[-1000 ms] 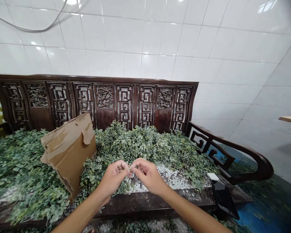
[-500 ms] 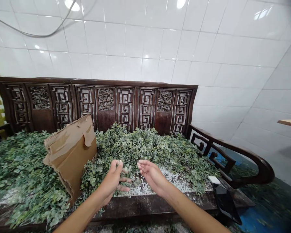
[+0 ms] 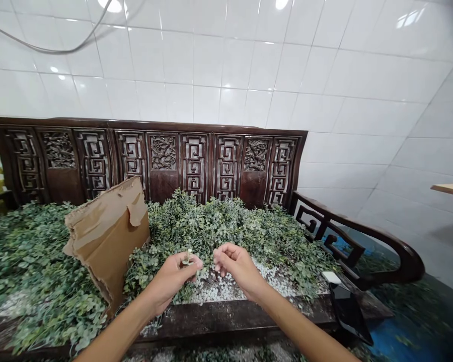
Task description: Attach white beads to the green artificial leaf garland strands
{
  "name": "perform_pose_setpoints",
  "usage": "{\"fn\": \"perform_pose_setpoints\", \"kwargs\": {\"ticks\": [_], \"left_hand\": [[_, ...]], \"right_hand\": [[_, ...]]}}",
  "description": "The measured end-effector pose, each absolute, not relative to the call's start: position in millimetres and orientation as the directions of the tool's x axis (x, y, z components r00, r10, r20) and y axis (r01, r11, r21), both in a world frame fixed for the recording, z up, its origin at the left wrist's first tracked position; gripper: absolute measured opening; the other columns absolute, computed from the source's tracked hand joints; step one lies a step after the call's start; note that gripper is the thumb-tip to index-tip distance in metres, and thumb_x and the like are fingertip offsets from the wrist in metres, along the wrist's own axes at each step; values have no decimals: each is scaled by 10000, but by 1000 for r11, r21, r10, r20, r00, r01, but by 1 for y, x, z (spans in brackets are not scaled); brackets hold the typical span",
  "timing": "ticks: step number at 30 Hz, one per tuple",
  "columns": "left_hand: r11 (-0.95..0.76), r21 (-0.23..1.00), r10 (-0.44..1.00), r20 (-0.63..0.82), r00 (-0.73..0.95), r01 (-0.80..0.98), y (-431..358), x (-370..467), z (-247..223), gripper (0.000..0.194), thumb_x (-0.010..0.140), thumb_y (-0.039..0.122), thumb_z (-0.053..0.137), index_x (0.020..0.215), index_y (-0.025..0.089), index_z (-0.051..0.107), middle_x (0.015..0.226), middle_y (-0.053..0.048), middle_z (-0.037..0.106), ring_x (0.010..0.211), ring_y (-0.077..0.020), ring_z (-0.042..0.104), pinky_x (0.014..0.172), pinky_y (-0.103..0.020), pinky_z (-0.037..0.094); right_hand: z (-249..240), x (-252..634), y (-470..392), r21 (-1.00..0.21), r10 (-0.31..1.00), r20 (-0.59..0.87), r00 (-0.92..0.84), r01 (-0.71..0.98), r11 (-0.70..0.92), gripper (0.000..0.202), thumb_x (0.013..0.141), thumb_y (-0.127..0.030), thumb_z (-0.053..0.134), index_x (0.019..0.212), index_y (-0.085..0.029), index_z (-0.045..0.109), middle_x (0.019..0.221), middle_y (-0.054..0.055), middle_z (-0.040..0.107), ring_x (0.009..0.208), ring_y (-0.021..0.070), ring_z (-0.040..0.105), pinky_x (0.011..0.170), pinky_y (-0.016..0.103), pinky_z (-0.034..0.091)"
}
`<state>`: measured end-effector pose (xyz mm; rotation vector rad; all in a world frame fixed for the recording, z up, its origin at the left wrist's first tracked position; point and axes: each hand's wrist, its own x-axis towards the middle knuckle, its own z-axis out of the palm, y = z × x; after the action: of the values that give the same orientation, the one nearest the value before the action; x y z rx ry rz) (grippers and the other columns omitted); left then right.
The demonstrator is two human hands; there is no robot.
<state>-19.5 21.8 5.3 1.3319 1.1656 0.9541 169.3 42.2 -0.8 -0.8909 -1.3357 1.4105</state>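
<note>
Bench: dark brown wood, backrest carved in fretwork and floral panels. Foliage across the seat: grey-green, with white pellets at the front edge. Cardboard: plain tan; wall tiles: glossy white.

Glossy white tiled wall (lamp glare), carved dark wooden bench, blue floor

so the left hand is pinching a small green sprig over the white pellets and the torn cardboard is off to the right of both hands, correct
Not quite. The head view shows the torn cardboard to the left of both hands, propped among the greenery. The rest holds: the left hand pinches a small green sprig over the white pellets, with the right hand beside it.
</note>
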Motion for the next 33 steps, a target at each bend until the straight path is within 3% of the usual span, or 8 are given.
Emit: {"fn": "perform_pose_setpoints", "kwargs": {"ticks": [4, 9, 12, 15, 18, 22, 30, 33], "left_hand": [[-40, 980, 996, 24, 87, 196, 23, -16, 3, 347, 770, 540, 580, 735, 199, 528, 715, 30, 497, 707, -162, 516, 662, -263, 469], [-154, 917, 988, 151, 37, 368, 23, -16, 1, 314, 805, 502, 534, 692, 213, 488, 624, 55, 483, 598, -148, 511, 598, -248, 432], [-177, 913, 982, 140, 125, 368, 22, -16, 3, 337, 833, 518, 475, 729, 207, 555, 614, 42, 503, 561, -152, 506, 535, -243, 433], [-223, 906, 965, 152, 214, 359, 19, -17, 8, 328, 835, 490, 483, 805, 205, 642, 700, -1, 613, 644, -177, 565, 559, -246, 457], [-199, 897, 974, 139, 177, 395, 17, -18, 12, 275, 789, 434, 552, 823, 199, 689, 820, -40, 692, 719, -199, 608, 606, -259, 467], [-78, 926, 997, 62, 56, 369, 17, -19, 15, 275, 724, 428, 600, 790, 175, 684, 788, -28, 694, 570, -159, 580, 566, -267, 461], [-124, 919, 985, 69, 159, 373, 16, -20, 8, 258, 756, 405, 576, 815, 180, 689, 789, -19, 691, 645, -169, 581, 626, -266, 451], [-162, 900, 978, 90, 191, 404, 15, -19, 8, 252, 772, 400, 553, 815, 182, 672, 731, -11, 667, 630, -173, 562, 609, -260, 424]], "right_hand": [[3, 161, 32, -984, 918, 178, -354, -53, 170, 265, 769, -420, 709, 766, -168, 625, 605, -33, 610, 529, 105, 559, 492, 215, 459], [-2, 150, 28, -990, 934, 141, -328, -27, 140, 259, 709, -390, 750, 775, -160, 649, 593, -31, 606, 513, 111, 549, 515, 243, 492], [-7, 149, 31, -985, 937, 164, -307, -8, 170, 240, 749, -396, 711, 765, -161, 664, 590, -21, 619, 507, 113, 556, 521, 245, 487], [-9, 151, 34, -979, 923, 193, -333, -1, 204, 241, 796, -397, 668, 789, -158, 692, 610, -5, 644, 533, 119, 582, 554, 250, 494], [-9, 152, 34, -985, 927, 173, -332, -38, 170, 234, 760, -389, 714, 808, -163, 678, 611, -6, 657, 543, 131, 600, 552, 260, 512], [-8, 151, 35, -987, 949, 158, -274, -48, 150, 238, 700, -378, 768, 736, -165, 668, 558, -13, 646, 501, 132, 587, 512, 256, 507], [-6, 155, 36, -977, 921, 214, -326, -85, 196, 219, 714, -367, 756, 833, -183, 741, 719, 17, 705, 660, 158, 653, 648, 285, 532], [-3, 156, 35, -977, 921, 210, -328, -92, 190, 229, 714, -374, 759, 820, -176, 713, 667, 5, 694, 625, 150, 646, 632, 280, 529]]}}
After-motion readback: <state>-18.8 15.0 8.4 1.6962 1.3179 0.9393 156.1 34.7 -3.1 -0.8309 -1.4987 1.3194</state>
